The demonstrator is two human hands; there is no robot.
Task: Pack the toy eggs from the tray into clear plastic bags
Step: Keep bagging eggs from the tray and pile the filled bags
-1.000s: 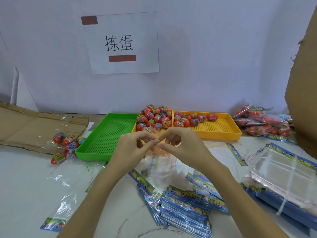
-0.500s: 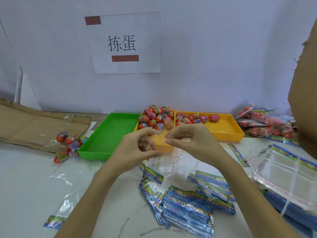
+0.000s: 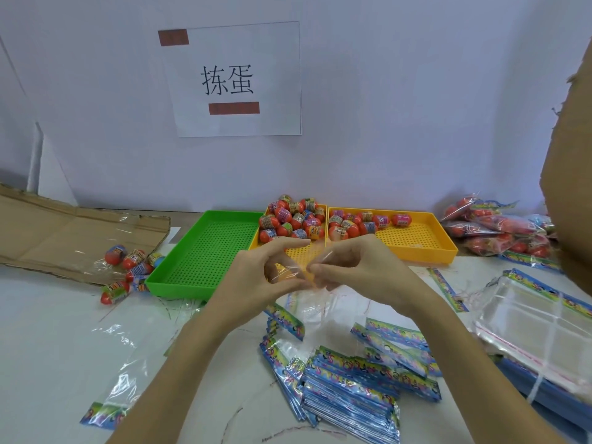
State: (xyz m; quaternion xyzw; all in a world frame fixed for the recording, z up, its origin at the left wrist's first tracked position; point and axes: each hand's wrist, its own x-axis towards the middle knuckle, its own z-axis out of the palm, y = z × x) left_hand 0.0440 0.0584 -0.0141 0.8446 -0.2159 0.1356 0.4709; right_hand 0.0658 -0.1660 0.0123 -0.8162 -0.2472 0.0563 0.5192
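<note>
My left hand (image 3: 256,277) and my right hand (image 3: 358,270) are raised in front of the trays, and each pinches the top edge of one clear plastic bag (image 3: 307,302) that hangs between them. The bag's colourful header hangs low near the table. Red toy eggs (image 3: 293,217) are heaped at the back of the left yellow tray (image 3: 301,251). More eggs (image 3: 358,224) lie along the back of the right yellow tray (image 3: 416,241).
A green tray (image 3: 205,251) sits left of the yellow ones. Loose eggs in plastic (image 3: 131,264) lie beside flat cardboard (image 3: 64,232). Stacked bags with printed headers (image 3: 352,389) lie below my hands, clear bags (image 3: 538,328) at right, filled bags (image 3: 499,229) at back right.
My fingertips have parted slightly and pulled the bag's mouth apart, and both hands sit a little lower. The camera has shifted a bit.
</note>
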